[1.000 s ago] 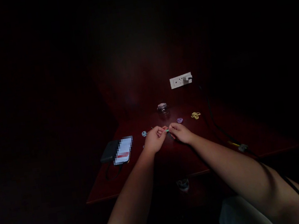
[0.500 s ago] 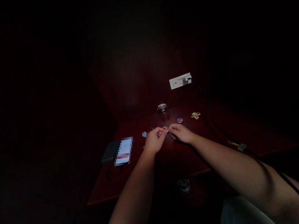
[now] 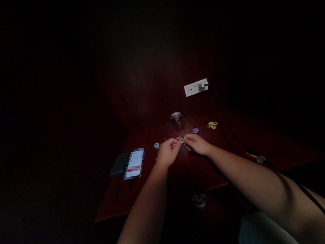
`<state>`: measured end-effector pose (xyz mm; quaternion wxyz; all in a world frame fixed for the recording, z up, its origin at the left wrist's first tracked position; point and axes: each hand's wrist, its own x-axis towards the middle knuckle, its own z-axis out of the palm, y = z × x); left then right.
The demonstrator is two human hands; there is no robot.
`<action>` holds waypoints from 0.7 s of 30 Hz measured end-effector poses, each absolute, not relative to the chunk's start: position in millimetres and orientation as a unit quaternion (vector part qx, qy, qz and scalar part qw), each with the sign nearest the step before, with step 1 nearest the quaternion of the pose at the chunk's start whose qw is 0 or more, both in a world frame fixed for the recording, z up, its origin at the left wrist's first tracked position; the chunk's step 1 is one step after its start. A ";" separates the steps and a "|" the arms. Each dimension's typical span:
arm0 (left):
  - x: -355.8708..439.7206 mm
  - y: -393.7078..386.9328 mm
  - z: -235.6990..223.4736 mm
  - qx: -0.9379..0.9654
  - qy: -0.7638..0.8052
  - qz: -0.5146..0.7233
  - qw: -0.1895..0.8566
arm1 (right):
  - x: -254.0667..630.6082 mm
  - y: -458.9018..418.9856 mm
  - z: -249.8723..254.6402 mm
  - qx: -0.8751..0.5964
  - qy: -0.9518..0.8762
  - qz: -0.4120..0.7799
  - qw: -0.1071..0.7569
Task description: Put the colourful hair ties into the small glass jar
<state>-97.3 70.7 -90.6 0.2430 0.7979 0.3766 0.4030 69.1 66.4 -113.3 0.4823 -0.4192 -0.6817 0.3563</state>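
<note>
Over the middle of the dark red table (image 3: 200, 173), my left hand (image 3: 169, 150) and my right hand (image 3: 195, 143) meet, fingertips almost touching. Both are closed in a pinch around a tiny greenish piece (image 3: 182, 142), too small to name. Some reddish colour shows beside it, partly hidden by the fingers. Left of my left hand lies a light-blue coil or ring cluster (image 3: 156, 145). Beyond my right hand sit a purple ring cluster (image 3: 195, 130) and several yellow loops (image 3: 212, 125). A thin stick-like tip pokes out behind my left hand.
A clear lidded jar (image 3: 177, 119) stands at the back. On the left, a phone (image 3: 134, 163) with a blurred screen rests by a black box-shaped device (image 3: 118, 164). A wall socket (image 3: 196, 87) holds a plug, and a dark cable (image 3: 238, 139) runs down the right side.
My hands keep nearly the same pinch and place. The small greenish piece between the fingertips looks slightly turned and less visible. The whole view has shifted very slightly.
</note>
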 end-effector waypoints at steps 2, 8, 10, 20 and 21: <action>-97.1 71.2 -91.2 0.796 0.378 0.406 0.243 | 69.6 66.9 -113.9 -0.422 -0.682 0.354 0.482; -96.8 72.2 -92.4 0.791 0.364 0.426 0.246 | 70.0 66.3 -114.1 -0.423 -0.675 0.366 0.481; -96.7 72.0 -91.9 0.790 0.359 0.430 0.247 | 69.7 65.2 -112.9 -0.423 -0.675 0.367 0.481; -96.7 74.9 -93.8 0.793 0.356 0.432 0.242 | 70.7 63.0 -110.5 -0.423 -0.693 0.342 0.473; -96.9 75.2 -94.1 0.794 0.354 0.431 0.243 | 70.7 63.4 -110.9 -0.424 -0.693 0.342 0.472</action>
